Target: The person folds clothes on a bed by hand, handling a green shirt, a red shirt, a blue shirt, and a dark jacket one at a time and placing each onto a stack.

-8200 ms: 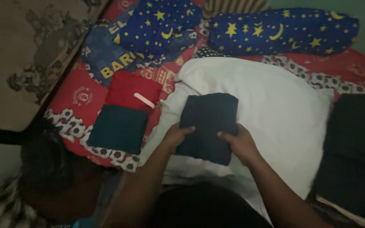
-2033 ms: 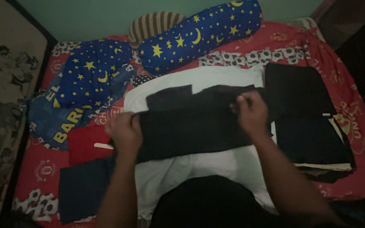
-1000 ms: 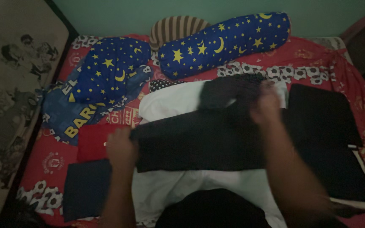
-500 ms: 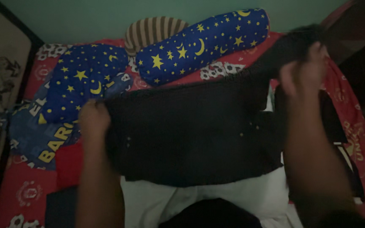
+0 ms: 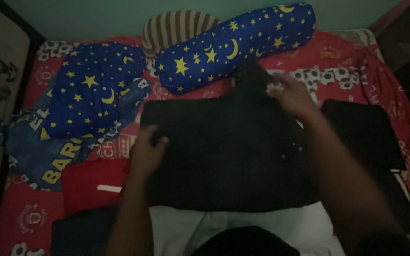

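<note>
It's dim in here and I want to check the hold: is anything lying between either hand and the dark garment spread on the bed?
Nothing visible does. The left hand rests directly on the dark garment at its left edge, and the right hand grips its upper right corner. No other cloth covers it.

Dark garment (image 5: 228,151), spread flat on the white pillow, one top corner bunched up, small pale dots

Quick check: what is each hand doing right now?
Left hand: resting on the left edge of the dark garment; grip cannot be told.
Right hand: closed on the dark garment's top edge.
</note>
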